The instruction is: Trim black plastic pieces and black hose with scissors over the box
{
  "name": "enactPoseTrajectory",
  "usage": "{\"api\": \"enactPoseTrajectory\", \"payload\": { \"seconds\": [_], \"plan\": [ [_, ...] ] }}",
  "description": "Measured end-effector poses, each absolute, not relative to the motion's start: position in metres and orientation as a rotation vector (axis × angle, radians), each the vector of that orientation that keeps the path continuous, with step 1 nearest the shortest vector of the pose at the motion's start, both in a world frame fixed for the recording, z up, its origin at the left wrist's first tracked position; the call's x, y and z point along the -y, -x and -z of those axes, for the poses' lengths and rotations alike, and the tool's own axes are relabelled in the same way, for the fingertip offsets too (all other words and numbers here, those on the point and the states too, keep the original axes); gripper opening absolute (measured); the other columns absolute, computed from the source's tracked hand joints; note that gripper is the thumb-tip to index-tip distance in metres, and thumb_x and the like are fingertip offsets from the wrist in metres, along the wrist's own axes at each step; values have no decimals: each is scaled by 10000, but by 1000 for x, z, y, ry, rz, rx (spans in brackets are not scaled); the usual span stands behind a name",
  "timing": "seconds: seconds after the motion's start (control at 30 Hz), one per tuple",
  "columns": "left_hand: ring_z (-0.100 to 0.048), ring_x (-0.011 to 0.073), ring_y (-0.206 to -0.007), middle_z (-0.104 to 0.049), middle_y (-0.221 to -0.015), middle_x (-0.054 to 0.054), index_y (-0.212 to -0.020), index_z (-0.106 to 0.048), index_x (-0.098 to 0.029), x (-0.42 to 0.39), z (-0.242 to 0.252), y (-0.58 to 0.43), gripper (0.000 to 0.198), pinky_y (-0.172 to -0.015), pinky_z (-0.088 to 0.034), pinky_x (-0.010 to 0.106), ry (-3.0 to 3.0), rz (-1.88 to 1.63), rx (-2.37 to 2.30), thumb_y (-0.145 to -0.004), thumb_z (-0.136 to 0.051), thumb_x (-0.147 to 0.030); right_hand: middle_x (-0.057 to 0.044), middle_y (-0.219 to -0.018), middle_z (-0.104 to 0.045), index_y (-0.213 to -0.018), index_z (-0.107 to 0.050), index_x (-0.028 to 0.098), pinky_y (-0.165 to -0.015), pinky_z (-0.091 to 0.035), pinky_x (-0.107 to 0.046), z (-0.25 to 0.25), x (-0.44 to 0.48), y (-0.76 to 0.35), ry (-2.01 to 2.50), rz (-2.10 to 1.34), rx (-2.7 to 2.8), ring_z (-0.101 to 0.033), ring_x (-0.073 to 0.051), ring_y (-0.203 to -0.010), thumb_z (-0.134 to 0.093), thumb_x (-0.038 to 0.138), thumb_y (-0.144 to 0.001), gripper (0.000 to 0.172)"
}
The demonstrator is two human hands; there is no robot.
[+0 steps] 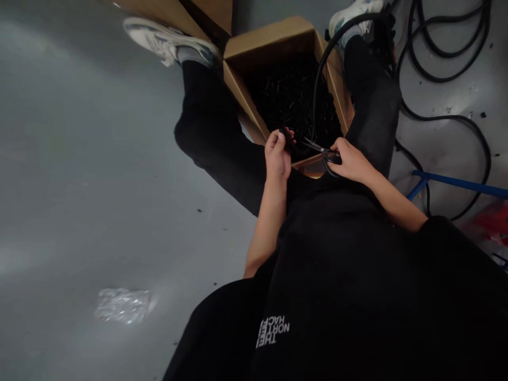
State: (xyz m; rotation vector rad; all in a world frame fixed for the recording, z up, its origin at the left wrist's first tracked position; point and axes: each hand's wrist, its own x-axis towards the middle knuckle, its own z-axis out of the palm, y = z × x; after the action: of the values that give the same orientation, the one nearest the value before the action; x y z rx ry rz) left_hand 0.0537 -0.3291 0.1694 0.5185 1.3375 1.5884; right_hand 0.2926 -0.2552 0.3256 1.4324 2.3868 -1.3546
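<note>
My right hand [351, 162] grips scissors [313, 145], my left hand [278, 156] pinches black hose [315, 90] over a cardboard box [270, 47] already deep in short black pieces [291, 100], more hose [440, 53] lying on the floor [119, 159].

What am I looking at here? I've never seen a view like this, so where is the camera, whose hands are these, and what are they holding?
This is a single picture from a camera worn on a person's head, looking forward and down, so you see their own body from above. There is no machine, just two bare hands. At the bottom is their black sweatshirt, then black trousers and white trainers. The left hand pinches something black, apparently the black cable. The right hand holds black-handled scissors, with the blades pointing toward the left hand. Between the legs sits an open cardboard box full of short black pieces. On the grey floor lie loops of more black cable and a blue metal bar.
</note>
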Motion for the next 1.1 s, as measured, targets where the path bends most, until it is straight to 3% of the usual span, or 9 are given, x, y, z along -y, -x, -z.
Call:
{"api": "enactPoseTrajectory", "payload": {
  "seconds": [0.2, 0.37, 0.53, 0.7, 0.8, 0.93, 1.1],
  "plan": [
    [-767, 247, -1275, -787, -1416, 71, -1142, -754, -312, 331, -177, -59, 524, -1090, -645, 397, -576, -1483, -1183, -897, -917, -745, -208, -1386, -712, -1279, -627, 178, -1160, -583, -600, -348, 254, -283, -1267, 1052, -2516, -687, -405, -1320, -725, 320, -989, 338],
    [-786, 219, -1179, -806, -1366, 73, -1192, -759, -312, 328, -180, -67, 548, -1047, -640, 350, -639, -1449, -1146, -898, -924, -744, -203, -1400, -709, -1287, -624, 179, -1147, -588, -576, -342, 254, -278, -1278, 1075, -2507, -688, -390, -1325, -738, 318, -998, 340],
    [-800, 216, -1175, -805, -1244, 77, -1242, -697, -287, 328, -187, -72, 598, -1077, -626, 357, -676, -1534, -1305, -998, -768, -829, -163, -1400, -721, -1256, -603, 209, -1068, -614, -520, -331, 261, -284, -1433, 1347, -2395, -750, -323, -1192, -753, 358, -982, 346],
    [-784, 187, -953, -755, -1009, 34, -1122, -655, -243, 328, -204, -71, 572, -897, -622, 320, -948, -1529, -1418, -1014, -785, -789, -128, -1274, -761, -1212, -579, 232, -1051, -626, -530, -318, 271, -289, -1621, 1663, -2304, -754, -303, -1134, -797, 453, -936, 416],
    [-745, 156, -844, -726, -932, 5, -1054, -627, -239, 329, -226, -73, 561, -820, -602, 297, -1005, -1497, -1355, -1027, -777, -779, -141, -1287, -736, -1272, -558, 235, -1093, -617, -565, -316, 269, -293, -1579, 1791, -2364, -737, -324, -1201, -826, 491, -913, 516],
    [-708, 137, -709, -721, -867, -12, -1022, -620, -245, 332, -269, -73, 534, -665, -575, 256, -1046, -1333, -1088, -1033, -786, -752, -152, -1388, -669, -1312, -548, 261, -1209, -556, -639, -335, 256, -301, -1338, 1613, -2700, -667, -384, -1359, -981, 515, -769, 739],
    [-695, 133, -643, -697, -826, -14, -993, -625, -248, 335, -310, -67, 491, -593, -566, 242, -1121, -1320, -941, -1046, -800, -703, -146, -1395, -639, -1282, -580, 251, -1096, -640, -637, -369, 253, -309, -1127, 1450, -2874, -690, -368, -1284, -949, 558, -836, 655]
  ]
}}
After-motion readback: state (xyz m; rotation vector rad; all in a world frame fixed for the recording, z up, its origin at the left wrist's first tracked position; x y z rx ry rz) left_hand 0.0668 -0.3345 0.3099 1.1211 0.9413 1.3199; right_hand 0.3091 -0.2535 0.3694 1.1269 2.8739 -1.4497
